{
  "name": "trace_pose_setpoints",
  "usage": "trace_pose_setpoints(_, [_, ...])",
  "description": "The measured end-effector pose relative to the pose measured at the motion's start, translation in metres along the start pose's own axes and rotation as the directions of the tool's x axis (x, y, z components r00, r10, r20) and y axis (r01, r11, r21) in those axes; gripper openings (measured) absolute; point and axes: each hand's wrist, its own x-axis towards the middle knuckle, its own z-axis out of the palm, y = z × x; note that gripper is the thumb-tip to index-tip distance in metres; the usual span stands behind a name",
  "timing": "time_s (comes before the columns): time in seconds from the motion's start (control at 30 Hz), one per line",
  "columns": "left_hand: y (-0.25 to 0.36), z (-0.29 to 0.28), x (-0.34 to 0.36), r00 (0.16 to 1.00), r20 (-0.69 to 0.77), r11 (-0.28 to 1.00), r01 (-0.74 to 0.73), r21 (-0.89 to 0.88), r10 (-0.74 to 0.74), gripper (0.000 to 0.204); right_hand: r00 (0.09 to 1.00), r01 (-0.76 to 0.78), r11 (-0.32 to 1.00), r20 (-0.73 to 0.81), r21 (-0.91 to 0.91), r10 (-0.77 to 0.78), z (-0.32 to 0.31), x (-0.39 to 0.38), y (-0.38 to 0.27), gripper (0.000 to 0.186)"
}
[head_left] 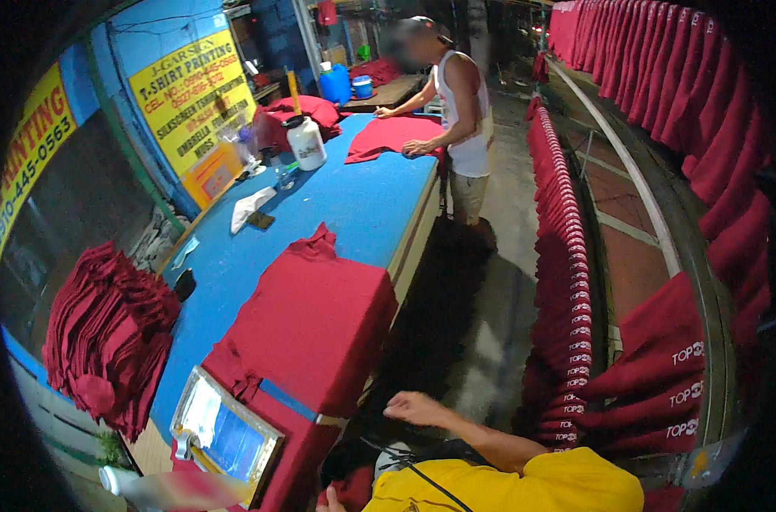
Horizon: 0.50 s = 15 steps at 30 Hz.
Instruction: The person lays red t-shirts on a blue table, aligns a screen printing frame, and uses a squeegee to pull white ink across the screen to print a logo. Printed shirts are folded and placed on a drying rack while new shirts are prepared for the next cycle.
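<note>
My right hand is raised beside the table's near right edge, its fingers curled in with nothing visible between them. Only a small part of my left hand shows at the lower edge, by a bunched dark red cloth; its grip is hidden. Left of my hands, a framed printing screen with a blue mesh lies over red fabric, a squeegee-like tool at its near side. Beyond it, a red T-shirt is spread on the blue table and hangs over the right edge.
A pile of red shirts hangs over the table's left side. A white jar stands farther back. Across the table, a person in a white tank top handles a red shirt. Rows of red shirts hang at right.
</note>
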Motion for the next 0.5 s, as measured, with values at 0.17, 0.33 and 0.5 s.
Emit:
trace_pose_setpoints(0.17, [0.051, 0.094, 0.076, 0.971, 0.232, 0.933, 0.142, -0.331, -0.066, 0.018, 0.863, 0.284, 0.952, 0.462, -0.112, -0.203, -0.006, 0.017, -0.063, 0.055])
trace_pose_setpoints(0.33, [0.121, 0.202, 0.175, 0.697, 0.709, 0.421, 0.679, -0.602, -0.11, 0.023, 0.918, 0.331, 0.922, 0.294, -0.201, -0.266, -0.119, 0.082, -0.071, 0.063])
trace_pose_setpoints(0.5, [0.233, 0.304, 0.248, 0.528, 0.849, 0.436, 0.765, -0.474, -0.003, 0.028, 0.955, 0.295, 0.872, 0.123, -0.391, -0.269, -0.234, 0.127, -0.1, 0.05])
